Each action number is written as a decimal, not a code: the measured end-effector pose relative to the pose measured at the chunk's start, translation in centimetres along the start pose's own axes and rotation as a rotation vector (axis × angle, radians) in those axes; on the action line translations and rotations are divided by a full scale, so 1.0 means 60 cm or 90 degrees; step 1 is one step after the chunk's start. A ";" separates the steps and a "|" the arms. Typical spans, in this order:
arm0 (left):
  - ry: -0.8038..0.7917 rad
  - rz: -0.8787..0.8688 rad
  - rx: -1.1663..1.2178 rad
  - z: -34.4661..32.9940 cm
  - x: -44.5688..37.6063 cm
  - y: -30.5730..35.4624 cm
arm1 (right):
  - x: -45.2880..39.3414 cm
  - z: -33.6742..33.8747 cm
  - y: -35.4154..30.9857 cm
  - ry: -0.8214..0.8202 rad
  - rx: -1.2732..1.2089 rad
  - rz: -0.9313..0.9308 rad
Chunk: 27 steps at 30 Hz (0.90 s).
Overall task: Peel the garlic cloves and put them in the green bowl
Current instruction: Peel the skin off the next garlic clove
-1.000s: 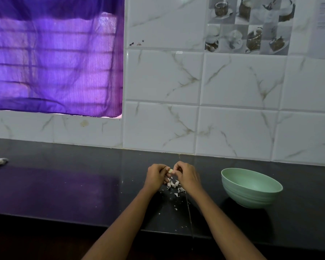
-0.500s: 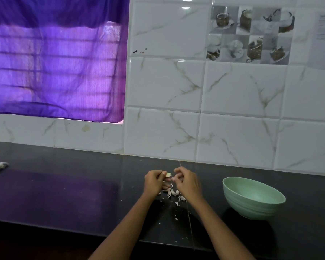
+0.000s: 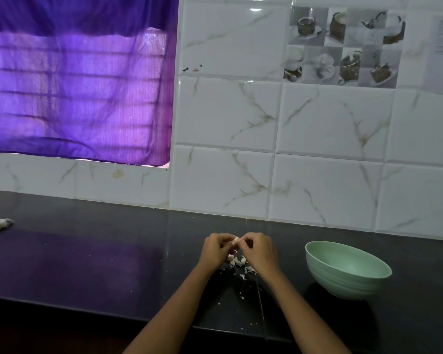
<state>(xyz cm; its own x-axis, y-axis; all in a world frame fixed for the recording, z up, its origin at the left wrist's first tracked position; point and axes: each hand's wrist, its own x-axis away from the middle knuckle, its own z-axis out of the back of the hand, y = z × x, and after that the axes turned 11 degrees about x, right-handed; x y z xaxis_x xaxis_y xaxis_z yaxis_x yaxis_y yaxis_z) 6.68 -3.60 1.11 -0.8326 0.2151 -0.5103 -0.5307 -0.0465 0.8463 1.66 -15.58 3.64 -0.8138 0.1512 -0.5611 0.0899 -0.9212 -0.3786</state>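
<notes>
A small pale garlic clove (image 3: pixel 236 240) is pinched between the fingertips of my left hand (image 3: pixel 215 251) and my right hand (image 3: pixel 260 251), just above the dark counter. Both hands have curled fingers meeting at the clove. Below them lies a scatter of white garlic skins (image 3: pixel 239 263). The green bowl (image 3: pixel 348 270) stands upright on the counter to the right of my right hand, about a hand's width away; the part of its inside that shows is bare.
The black countertop (image 3: pixel 87 264) runs left to right, with its front edge near the bottom. A white clump, perhaps garlic or skins (image 3: pixel 0 224), lies at the far left. A tiled wall (image 3: pixel 317 175) backs the counter, with a purple curtain (image 3: pixel 74 85) at upper left.
The view has tilted up a little, so hands and bowl sit lower in frame. My fingertips have closed together on the clove; the bowl has not moved.
</notes>
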 end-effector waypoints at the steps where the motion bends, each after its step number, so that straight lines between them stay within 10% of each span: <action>1: -0.004 -0.008 -0.017 0.000 -0.001 -0.002 | 0.000 0.000 0.000 -0.005 -0.001 0.000; 27: 0.135 0.053 0.296 0.002 -0.002 0.017 | 0.000 0.002 -0.001 0.007 0.043 -0.096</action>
<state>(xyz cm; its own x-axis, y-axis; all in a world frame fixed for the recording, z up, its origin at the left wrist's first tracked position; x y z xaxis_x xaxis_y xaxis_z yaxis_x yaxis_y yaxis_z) 6.29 -3.59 2.05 -0.9084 0.0247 -0.4174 -0.3750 0.3933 0.8395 1.56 -15.54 3.76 -0.8092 0.2927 -0.5094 -0.0721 -0.9100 -0.4083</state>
